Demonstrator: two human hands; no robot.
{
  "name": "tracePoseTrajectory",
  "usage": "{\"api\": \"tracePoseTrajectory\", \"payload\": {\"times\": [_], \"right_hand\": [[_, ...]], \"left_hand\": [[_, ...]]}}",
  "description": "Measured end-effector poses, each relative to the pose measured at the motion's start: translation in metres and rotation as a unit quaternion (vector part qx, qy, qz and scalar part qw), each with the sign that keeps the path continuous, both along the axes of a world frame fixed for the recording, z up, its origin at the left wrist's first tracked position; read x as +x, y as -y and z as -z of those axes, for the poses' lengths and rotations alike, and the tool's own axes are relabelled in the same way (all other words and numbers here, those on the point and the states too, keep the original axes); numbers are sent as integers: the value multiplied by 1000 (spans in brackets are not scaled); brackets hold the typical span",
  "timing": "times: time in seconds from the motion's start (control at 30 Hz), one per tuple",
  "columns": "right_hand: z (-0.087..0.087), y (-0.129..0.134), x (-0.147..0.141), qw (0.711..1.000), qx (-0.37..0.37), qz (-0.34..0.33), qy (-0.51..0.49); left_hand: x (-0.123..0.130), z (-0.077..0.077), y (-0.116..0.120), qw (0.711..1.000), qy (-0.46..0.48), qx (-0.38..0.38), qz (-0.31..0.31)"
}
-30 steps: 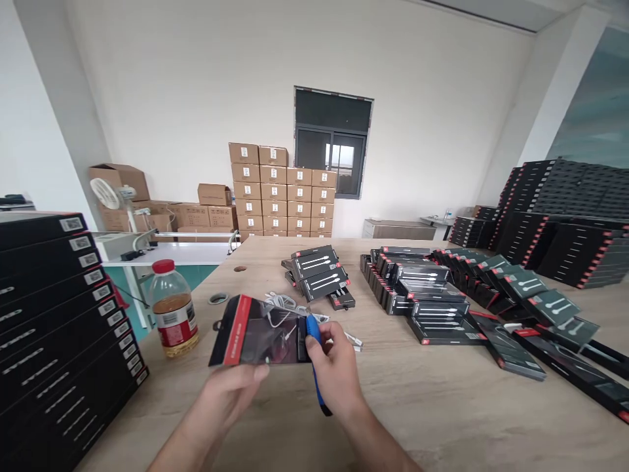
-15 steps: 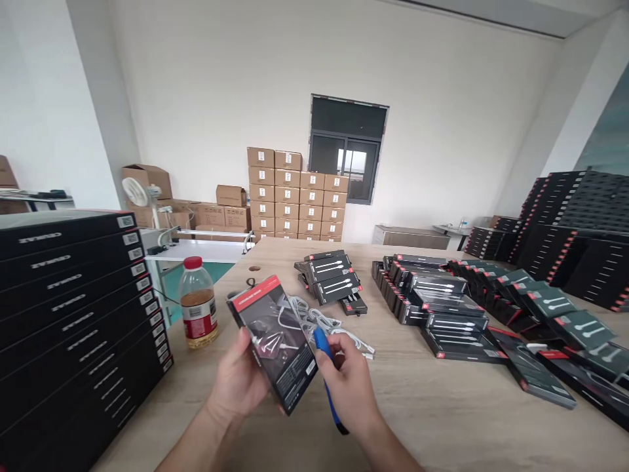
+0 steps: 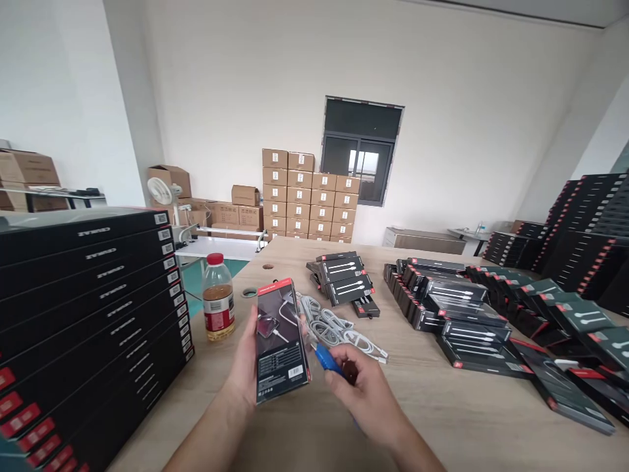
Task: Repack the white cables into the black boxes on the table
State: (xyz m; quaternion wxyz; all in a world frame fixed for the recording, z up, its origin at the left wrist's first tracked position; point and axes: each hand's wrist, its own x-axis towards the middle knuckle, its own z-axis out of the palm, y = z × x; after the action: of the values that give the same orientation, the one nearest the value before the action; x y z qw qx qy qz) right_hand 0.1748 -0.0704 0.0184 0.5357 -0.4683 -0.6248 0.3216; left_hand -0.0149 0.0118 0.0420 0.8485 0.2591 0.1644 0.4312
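My left hand (image 3: 244, 364) grips a black cable box (image 3: 280, 341) with a red top band, tilted up, its printed back toward me. Some fingers are hidden behind the box. In my right hand (image 3: 361, 380) is a blue utility knife (image 3: 325, 357), its tip at the box's right edge. Clear film seems to show along that edge. Just behind the box, coiled white cables (image 3: 334, 326) lie on the wooden table (image 3: 314, 432). Several black cable boxes (image 3: 346, 282) are piled behind the cables.
A tall stack of large black boxes (image 3: 98, 314) stands at left, beside a red-capped bottle (image 3: 219, 298). A tape roll (image 3: 249, 292) lies near the bottle. Rows of cable boxes (image 3: 472, 328) fill the right side. Brown cartons (image 3: 299, 193) are stacked by the far wall.
The box has turned more upright and squarer to me. The knife has swung from steep to slanting, with its tip now at the box's right edge. My view has shifted left.
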Motion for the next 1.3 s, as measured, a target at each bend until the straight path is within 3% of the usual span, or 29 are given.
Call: {"api": "tracePoseTrajectory", "payload": {"times": [0.1,0.17,0.2,0.27,0.33,0.43,0.5,0.53,0.6,0.67,0.73,0.83,0.97,1.1,1.3], "right_hand": [[-7,1,32,999,-16,20,43],[-5,-2,62,990,-38,103,91],[-2,-4,79,974,-64,167,139],[8,-7,113,911,-150,278,264],[18,-7,141,851,-229,322,347],[21,-6,156,820,-271,342,371],[15,-5,142,839,-230,347,350],[11,-4,127,870,-186,326,321],[5,-1,87,947,-73,219,222],[4,2,45,988,-11,80,133],[10,4,13,993,-7,7,120],[23,3,-4,992,-4,11,124],[30,-3,6,993,29,74,87],[24,-4,10,997,26,72,18],[11,-3,19,981,-13,-10,-192]], "left_hand": [[-2,-3,1,1000,-6,-23,9],[0,-8,3,999,-6,-38,-16],[2,-10,4,999,-8,-42,-30],[6,-14,6,998,-23,-44,-42],[10,-15,7,996,-55,-53,-35],[14,-10,7,994,-84,-65,-31],[16,-5,6,994,-85,-58,-29],[18,-2,6,994,-87,-54,-25],[22,2,8,994,-100,-48,-13],[27,6,10,993,-112,-44,0],[32,10,12,992,-118,-36,15],[38,15,13,990,-134,-29,42],[40,23,14,981,-187,33,27],[39,30,19,938,-315,141,34],[29,27,19,953,-234,170,91]]}}
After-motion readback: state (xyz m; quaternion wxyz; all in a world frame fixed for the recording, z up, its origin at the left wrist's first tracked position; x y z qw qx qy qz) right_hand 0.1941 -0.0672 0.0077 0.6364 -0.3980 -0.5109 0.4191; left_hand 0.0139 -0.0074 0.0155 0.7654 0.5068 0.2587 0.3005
